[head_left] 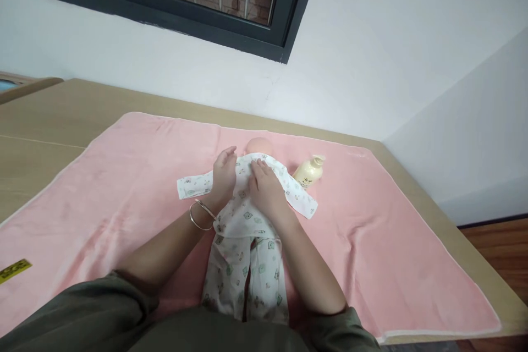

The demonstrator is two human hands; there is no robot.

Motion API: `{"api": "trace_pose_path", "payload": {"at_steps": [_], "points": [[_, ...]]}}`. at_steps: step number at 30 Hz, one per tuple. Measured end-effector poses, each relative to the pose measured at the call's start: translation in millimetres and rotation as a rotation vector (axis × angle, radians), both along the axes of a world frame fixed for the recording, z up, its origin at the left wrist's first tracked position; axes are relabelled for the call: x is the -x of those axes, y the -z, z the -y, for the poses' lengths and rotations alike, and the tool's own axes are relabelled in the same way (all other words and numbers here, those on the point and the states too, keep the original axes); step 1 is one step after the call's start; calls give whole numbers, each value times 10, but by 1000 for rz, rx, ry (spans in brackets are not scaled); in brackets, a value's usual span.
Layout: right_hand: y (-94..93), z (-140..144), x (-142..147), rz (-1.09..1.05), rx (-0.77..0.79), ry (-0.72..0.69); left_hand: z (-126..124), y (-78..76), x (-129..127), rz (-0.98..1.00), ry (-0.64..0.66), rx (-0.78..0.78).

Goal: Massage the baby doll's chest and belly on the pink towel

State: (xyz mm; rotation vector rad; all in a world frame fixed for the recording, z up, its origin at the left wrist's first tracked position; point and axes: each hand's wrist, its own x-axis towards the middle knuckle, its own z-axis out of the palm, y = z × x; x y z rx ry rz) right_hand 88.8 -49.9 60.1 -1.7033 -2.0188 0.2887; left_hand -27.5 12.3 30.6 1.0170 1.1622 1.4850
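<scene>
Olive sleeves (86, 311) edge my near view; beyond, the right hand (266, 184) lies open on the patterned top (245, 220); whether the left hand (225, 177) grips it, I cannot tell.

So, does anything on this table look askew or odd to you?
Yes, mildly: the cream pump bottle looks tipped over beside the patterned sleeve, odd for a bottle that would normally stand upright. The pink blanket is also creased right of the right forearm. I see no spill.
</scene>
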Motion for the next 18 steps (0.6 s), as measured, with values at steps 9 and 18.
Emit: {"api": "trace_pose_path", "payload": {"at_steps": [9, 18], "points": [[376, -320, -248, 62, -37, -90, -67, 339, -114, -434, 89, -178], [171, -205, -229, 180, 145, 117, -130, 561, -120, -631, 131, -348]]}}
